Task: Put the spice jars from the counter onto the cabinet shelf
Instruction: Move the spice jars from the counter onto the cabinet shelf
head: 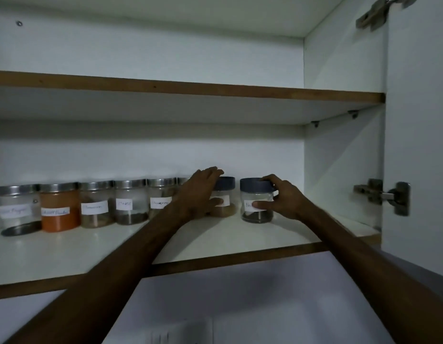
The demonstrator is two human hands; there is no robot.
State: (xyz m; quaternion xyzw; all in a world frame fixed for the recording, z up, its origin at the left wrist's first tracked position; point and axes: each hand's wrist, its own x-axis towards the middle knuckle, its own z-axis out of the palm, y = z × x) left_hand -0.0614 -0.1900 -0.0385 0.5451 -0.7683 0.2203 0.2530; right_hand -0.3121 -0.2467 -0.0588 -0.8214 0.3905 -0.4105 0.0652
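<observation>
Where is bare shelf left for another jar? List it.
Free: the lower shelf between the blue-lidded jar under the right hand and the cabinet side wall; also the front strip ahead of the jar row. Crowded: the back row from the leftmost jar to the left hand, jars almost touching.

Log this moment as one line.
left hand: on brown-spice jar | right hand: on dark-spice jar | both jars standing on lower shelf

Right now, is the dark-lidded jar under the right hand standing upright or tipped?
Upright. The dark-lidded jar stands flat on the lower shelf, its lid level on top, with the right hand gripping its side and label.
</observation>
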